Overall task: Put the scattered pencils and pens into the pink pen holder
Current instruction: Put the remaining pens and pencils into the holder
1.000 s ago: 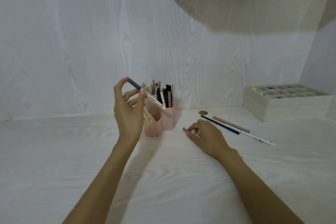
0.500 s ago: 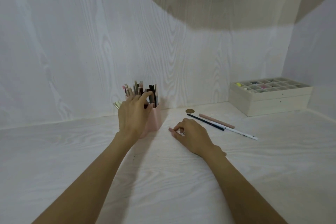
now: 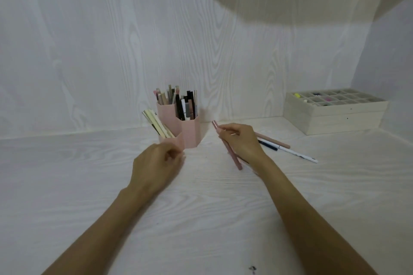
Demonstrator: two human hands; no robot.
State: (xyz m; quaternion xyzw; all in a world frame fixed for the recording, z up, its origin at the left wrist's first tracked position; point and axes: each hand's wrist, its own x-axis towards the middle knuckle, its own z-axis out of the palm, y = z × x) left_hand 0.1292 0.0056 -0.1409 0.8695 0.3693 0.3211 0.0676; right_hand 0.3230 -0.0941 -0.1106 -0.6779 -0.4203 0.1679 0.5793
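Two pens (image 3: 283,148) lie on the table (image 3: 223,207); right hand (image 3: 242,142) pinches a pink pencil (image 3: 233,155), left hand (image 3: 156,165) loosely curled, empty, by the holder (image 3: 188,135).

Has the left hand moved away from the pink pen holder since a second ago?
Yes. The left hand was raised at the pink pen holder rim; now it sits lower, in front of the holder base, nearer the person.

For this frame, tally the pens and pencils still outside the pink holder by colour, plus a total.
Pink, in the right hand's grip: 1, the slim pink pencil.
Pink-brown, lying on the white wooden desk: 1, the long pink-brown pencil.
White with a dark cap, on the desk: 1, the thin white pen.
Total: 3, with the pink hexagonal pen holder nearby.
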